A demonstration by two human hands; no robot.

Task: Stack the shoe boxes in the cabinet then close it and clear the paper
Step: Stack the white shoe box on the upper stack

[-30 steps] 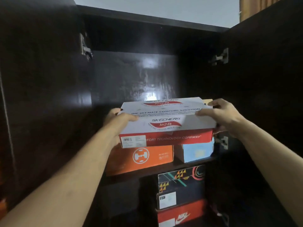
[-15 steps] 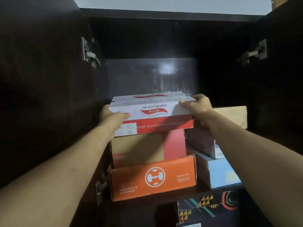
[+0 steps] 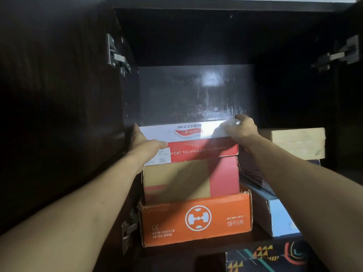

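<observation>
**Skechers box being held atop the stack**

The white-and-red Skechers box (image 3: pixel 193 143) is being rested on a tan-and-pink box (image 3: pixel 191 178), itself over an orange box (image 3: pixel 196 219), inside the open cabinet (image 3: pixel 196 91). It is being gripped at both ends: the left hand (image 3: pixel 140 139) and right hand (image 3: pixel 240 129) are each being curled round it.

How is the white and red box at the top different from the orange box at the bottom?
The white and red Skechers box sits on top of the stack, and both hands, left hand and right hand, grip its ends. The orange box sits lowest, on the shelf, with no hand on it. The top box carries words; the orange box shows a round white logo. Both are cardboard shoe boxes facing outward.
</observation>
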